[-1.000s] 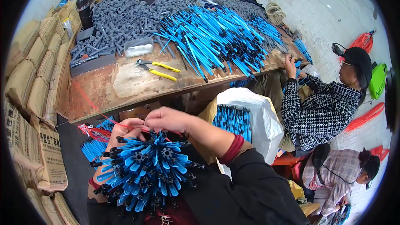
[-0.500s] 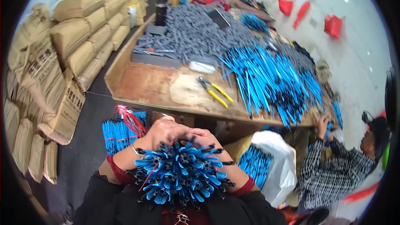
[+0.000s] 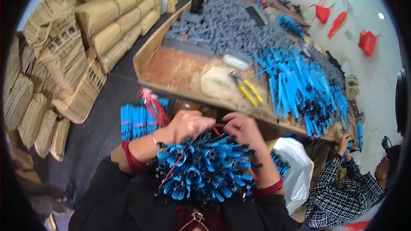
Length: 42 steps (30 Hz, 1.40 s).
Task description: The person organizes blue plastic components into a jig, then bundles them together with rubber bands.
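Observation:
A thick bundle of blue strips with black ends stands upright against my chest, ends fanned toward me. Just beyond it, my left hand is closed, its fingers pinching a thin red string. The string stretches across the short gap to my right hand, whose curled fingers close on its other part. Another length of red string runs down over the bundle's left side. My forearms flank the bundle. Where the string passes behind the strips is hidden.
A wooden table ahead holds grey parts, loose blue strips and yellow-handled pliers. Tied bundles with red strings lie left. Right are a white sack and a co-worker. Paper sacks are stacked left.
My hands, close together before, have moved apart, with red string now visible between them. The view has shifted, so the table sits further right in the picture.

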Motion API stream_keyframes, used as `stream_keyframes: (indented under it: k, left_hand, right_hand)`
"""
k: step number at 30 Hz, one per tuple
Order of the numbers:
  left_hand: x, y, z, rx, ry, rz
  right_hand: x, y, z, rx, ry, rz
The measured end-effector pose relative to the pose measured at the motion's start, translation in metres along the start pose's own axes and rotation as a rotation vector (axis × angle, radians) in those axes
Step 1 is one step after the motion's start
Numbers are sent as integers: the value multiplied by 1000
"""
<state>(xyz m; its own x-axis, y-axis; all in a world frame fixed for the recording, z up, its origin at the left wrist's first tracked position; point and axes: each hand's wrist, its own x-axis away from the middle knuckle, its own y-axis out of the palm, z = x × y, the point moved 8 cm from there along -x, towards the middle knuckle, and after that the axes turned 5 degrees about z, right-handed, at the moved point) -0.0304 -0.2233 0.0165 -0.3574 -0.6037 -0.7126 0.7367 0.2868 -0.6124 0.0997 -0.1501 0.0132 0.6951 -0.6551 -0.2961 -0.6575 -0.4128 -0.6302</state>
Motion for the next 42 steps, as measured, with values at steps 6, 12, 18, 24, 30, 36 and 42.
stream_keyframes:
  k: [6,12,18,24,30,36,42]
  left_hand:
    - [-6,-2,-12,160,-278,-195]
    - [45,31,-52,661,-1089,23]
    - [61,24,-40,1431,-1317,693]
    - [113,30,-39,1738,-1212,836]
    - [97,32,-34,1546,-1155,1058]
    - [46,46,-57,1181,-1244,1242]
    - [9,21,-51,577,-1259,566]
  right_hand:
    - [44,-71,41,258,9,550]
    - [66,15,31,-1388,191,296]
    - [109,4,58,-1469,512,523]
    - [177,-4,61,-889,630,549]
    - [153,21,75,-169,373,366]
    - [132,52,7,93,217,325]
    - [124,88,-36,-283,422,172]
